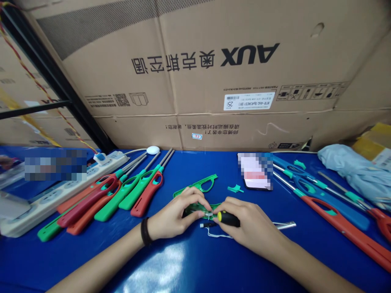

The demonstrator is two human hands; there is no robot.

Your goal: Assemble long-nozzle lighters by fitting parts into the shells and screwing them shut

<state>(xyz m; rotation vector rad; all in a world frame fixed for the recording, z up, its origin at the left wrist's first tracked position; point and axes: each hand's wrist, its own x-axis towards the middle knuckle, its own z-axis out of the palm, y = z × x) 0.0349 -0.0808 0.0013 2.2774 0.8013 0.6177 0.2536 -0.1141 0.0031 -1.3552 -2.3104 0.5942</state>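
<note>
My left hand (181, 211), a dark band at its wrist, has fingers and thumb closed around an opened green lighter housing (195, 208) low over the table. My right hand (249, 221) holds a screwdriver with a black and yellow handle (229, 219) in its curled fingers. Both sets of fingertips meet at a small clear and metallic part (209, 214) in the housing; its details are partly hidden. Just behind lies the other green housing half (210, 183). A small black part (207, 225) with a white wire sits below the fingers, and a metal tube (285, 225) shows beyond my right hand.
Several red and green long lighters (146, 199) lie at left beside a white power strip (65, 189). Blue and red lighters (345, 226) lie at right. Behind are a phone (255, 179), a small teal trigger piece (235, 188) and a large cardboard box (183, 89).
</note>
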